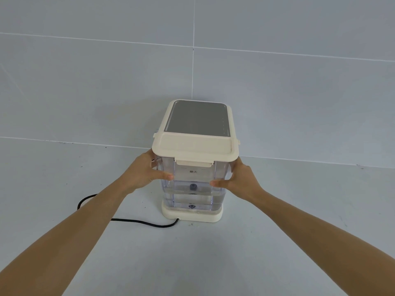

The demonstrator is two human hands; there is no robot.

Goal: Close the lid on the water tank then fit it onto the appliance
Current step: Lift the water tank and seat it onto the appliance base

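While both hands (147,171) (237,178) clasp its sides, the clear water tank (193,184) wears a shut cream lid (194,147).

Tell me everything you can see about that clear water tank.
The water tank is a clear plastic box standing upright on the cream appliance base, its cream lid shut flat with a front clasp. Some water sits low inside; a dark round fitting and printed level marks show. The left hand and right hand grip its sides.
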